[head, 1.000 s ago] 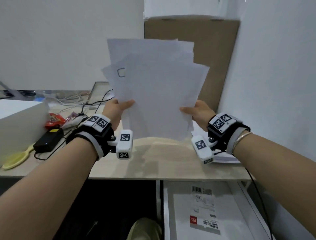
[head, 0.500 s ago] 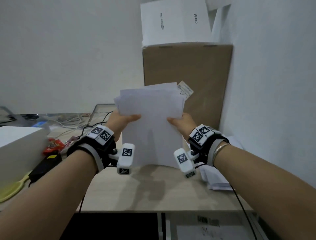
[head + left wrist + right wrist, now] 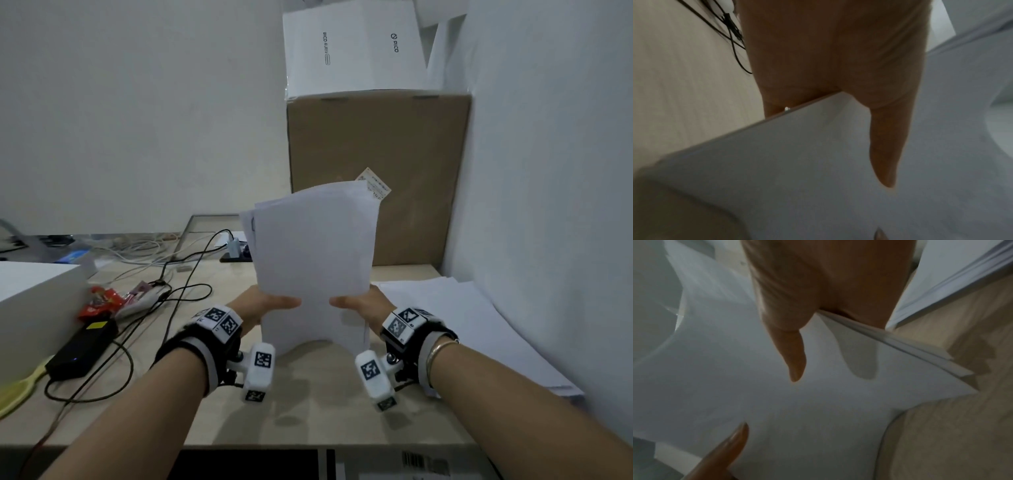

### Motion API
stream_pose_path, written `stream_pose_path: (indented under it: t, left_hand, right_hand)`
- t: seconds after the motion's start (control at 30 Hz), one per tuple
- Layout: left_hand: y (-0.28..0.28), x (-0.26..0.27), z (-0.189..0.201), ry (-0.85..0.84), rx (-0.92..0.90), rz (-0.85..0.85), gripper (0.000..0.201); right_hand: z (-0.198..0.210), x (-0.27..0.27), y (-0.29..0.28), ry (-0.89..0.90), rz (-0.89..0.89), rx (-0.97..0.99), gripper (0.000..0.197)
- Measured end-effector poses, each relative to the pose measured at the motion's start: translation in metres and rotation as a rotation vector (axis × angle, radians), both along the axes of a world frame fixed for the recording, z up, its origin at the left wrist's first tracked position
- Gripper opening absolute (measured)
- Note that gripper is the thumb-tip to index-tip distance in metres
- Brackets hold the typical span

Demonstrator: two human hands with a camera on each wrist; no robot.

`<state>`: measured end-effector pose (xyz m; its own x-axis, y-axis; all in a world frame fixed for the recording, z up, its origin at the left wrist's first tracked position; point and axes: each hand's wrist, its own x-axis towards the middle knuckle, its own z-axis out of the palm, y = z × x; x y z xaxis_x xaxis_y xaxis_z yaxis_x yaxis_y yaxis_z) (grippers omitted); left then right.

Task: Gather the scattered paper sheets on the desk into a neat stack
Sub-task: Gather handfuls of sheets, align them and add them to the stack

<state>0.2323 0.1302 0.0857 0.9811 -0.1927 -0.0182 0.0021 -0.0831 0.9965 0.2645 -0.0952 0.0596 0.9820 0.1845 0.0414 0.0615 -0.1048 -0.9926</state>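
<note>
A sheaf of white paper sheets (image 3: 313,260) stands upright with its bottom edge on the pale wooden desk (image 3: 308,404). My left hand (image 3: 263,305) grips its left side, thumb across the front. My right hand (image 3: 359,305) grips its right side the same way. The sheets' top edges are slightly uneven. In the left wrist view my thumb lies on the paper (image 3: 818,154). In the right wrist view the paper (image 3: 818,402) shows several layered corners over the desk. More white sheets (image 3: 462,325) lie flat on the desk at the right, against the wall.
A brown cardboard box (image 3: 376,178) with a white box (image 3: 352,51) on top stands behind the sheaf. Black cables (image 3: 164,301), a black power adapter (image 3: 82,349), a red snack wrapper (image 3: 99,301) and a white box (image 3: 34,308) fill the left side. The white wall (image 3: 548,171) is close on the right.
Both hands have brought the sheaf down from the air until its bottom edge rests on the desk. The fanned sheets have closed into a narrower bundle.
</note>
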Motion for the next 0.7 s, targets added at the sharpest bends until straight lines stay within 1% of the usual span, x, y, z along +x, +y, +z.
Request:
stream_pose_path:
  t: [0.03, 0.07, 0.17, 0.2, 0.23, 0.3, 0.37, 0.43, 0.5, 0.57, 0.6, 0.63, 0.7]
  left_hand:
    - [0.002, 0.002, 0.001, -0.017, -0.03, 0.012, 0.098]
    - [0.006, 0.002, 0.003, -0.035, -0.066, 0.031, 0.101]
    - [0.019, 0.0, 0.008, -0.086, -0.135, 0.066, 0.101]
    - [0.023, -0.002, 0.01, -0.103, -0.15, 0.067, 0.1]
    - [0.025, -0.004, 0.016, -0.123, -0.159, 0.061, 0.099]
    - [0.027, -0.006, 0.032, -0.176, -0.162, 0.04, 0.094]
    - [0.024, -0.007, 0.051, -0.223, -0.171, 0.047, 0.086]
    - [0.018, -0.006, 0.067, -0.259, -0.192, 0.106, 0.078]
    - [0.011, -0.006, 0.079, -0.307, -0.204, 0.154, 0.067]
    - [0.008, -0.007, 0.089, -0.349, -0.187, 0.187, 0.048]
    - [0.009, -0.008, 0.092, -0.36, -0.168, 0.193, 0.042]
    - [0.011, -0.009, 0.094, -0.358, -0.146, 0.185, 0.04]
    - [0.018, -0.01, 0.089, -0.312, -0.11, 0.15, 0.045]
  right_hand:
    - [0.001, 0.0, -0.002, 0.015, -0.033, 0.047, 0.044]
    - [0.001, 0.001, -0.005, 0.027, -0.043, 0.1, 0.047]
    - [0.0, -0.001, -0.011, 0.032, 0.031, 0.193, 0.083]
    - [0.001, -0.002, -0.013, 0.021, 0.055, 0.199, 0.088]
    - [0.004, -0.002, -0.015, 0.006, 0.067, 0.208, 0.088]
    - [0.016, -0.002, -0.016, -0.018, 0.075, 0.243, 0.079]
    - [0.029, -0.002, -0.012, -0.058, 0.059, 0.263, 0.06]
    - [0.042, -0.003, -0.002, -0.103, 0.001, 0.253, 0.04]
    - [0.051, -0.005, 0.008, -0.162, -0.056, 0.215, 0.031]
    - [0.059, -0.005, 0.012, -0.224, -0.076, 0.19, 0.033]
    - [0.061, -0.004, 0.012, -0.241, -0.075, 0.196, 0.037]
    - [0.062, -0.002, 0.011, -0.239, -0.064, 0.198, 0.043]
    - [0.061, -0.001, 0.007, -0.209, -0.001, 0.183, 0.066]
